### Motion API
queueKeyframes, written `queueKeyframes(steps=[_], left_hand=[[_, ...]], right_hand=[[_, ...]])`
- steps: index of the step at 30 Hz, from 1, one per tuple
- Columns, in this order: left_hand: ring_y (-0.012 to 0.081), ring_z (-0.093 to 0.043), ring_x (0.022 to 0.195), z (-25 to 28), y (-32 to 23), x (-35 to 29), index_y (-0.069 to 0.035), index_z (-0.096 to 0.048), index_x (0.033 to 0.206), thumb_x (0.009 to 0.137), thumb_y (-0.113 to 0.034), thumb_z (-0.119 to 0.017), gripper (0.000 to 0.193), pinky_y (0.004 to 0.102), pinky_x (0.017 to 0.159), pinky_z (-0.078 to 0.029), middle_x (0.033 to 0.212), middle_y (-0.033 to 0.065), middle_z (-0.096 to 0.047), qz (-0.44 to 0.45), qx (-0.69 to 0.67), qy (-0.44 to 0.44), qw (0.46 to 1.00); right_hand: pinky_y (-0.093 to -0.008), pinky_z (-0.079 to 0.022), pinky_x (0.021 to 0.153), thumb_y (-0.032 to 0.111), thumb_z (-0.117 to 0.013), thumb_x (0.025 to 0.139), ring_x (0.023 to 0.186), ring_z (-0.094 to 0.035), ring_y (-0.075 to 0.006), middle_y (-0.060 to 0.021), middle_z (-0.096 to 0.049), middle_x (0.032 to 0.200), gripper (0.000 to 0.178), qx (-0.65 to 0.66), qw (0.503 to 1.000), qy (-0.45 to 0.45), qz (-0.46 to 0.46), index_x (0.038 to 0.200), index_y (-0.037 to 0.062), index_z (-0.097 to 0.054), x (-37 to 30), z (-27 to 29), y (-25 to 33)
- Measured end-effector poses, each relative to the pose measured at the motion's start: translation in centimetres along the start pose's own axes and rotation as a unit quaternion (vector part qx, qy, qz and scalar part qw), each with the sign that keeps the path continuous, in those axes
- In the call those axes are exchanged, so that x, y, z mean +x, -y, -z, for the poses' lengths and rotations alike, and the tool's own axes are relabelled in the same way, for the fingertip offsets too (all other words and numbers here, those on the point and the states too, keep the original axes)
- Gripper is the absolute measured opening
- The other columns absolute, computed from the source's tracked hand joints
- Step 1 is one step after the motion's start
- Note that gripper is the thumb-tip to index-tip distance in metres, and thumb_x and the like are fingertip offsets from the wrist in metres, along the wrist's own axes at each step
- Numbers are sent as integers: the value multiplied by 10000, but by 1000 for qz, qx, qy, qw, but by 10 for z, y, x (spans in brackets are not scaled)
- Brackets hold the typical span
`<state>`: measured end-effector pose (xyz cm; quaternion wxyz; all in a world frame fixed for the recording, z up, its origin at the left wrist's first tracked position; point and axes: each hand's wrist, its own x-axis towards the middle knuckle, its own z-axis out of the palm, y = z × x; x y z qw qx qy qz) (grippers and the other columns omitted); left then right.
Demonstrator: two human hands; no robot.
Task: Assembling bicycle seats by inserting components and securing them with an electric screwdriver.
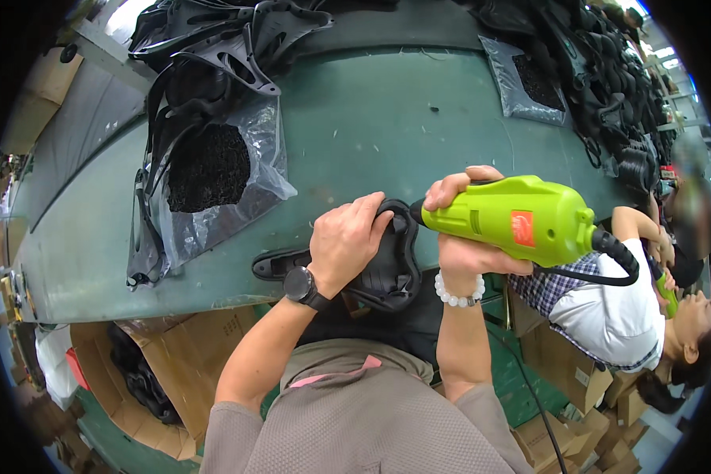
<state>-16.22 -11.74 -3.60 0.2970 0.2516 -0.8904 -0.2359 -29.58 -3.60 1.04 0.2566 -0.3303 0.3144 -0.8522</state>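
Note:
My left hand [344, 243], with a dark watch on the wrist, grips a black moulded plastic part [404, 272] at the table's front edge. The part has a raised, curved rim and a narrower end reaching left beneath the hand. In my right hand [470, 254] is a lime-green corded electric screwdriver [529, 221], lying nearly level. Its black nose points left and meets the part's right rim; the bit and any screw there cannot be made out. A beaded bracelet circles my right wrist.
An opened clear bag [268, 178] of small black pieces [209, 167] lies left, beside piled black frames [213, 59]. Another bag [517, 83] sits at the far right near more black parts [600, 87]. Cardboard boxes [186, 363] stand below. A co-worker [608, 316] works at my right.

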Motion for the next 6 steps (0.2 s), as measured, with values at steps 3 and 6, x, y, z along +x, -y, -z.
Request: queueKeyframes(steps=[3, 6], left_hand=[[241, -675, 725, 1, 2, -2, -31, -621, 1039, 862, -190, -695, 249, 346, 621, -534, 871, 92, -692, -5, 6, 0, 1000], [236, -684, 742, -1, 3, -5, -33, -626, 1047, 862, -187, -696, 252, 334, 636, -539, 900, 98, -703, -4, 7, 8, 1000]], right_hand=[[-345, -465, 729, 302, -729, 789, 828, -586, -231, -126, -600, 906, 544, 1, 998, 59, -33, 1191, -12, -540, 1, -19, 4], [-346, -461, 762, 365, -748, 777, 899, -579, -234, -146, -601, 933, 596, 9, 996, 85, -40, 1211, 12, -542, -1, -11, 2]])
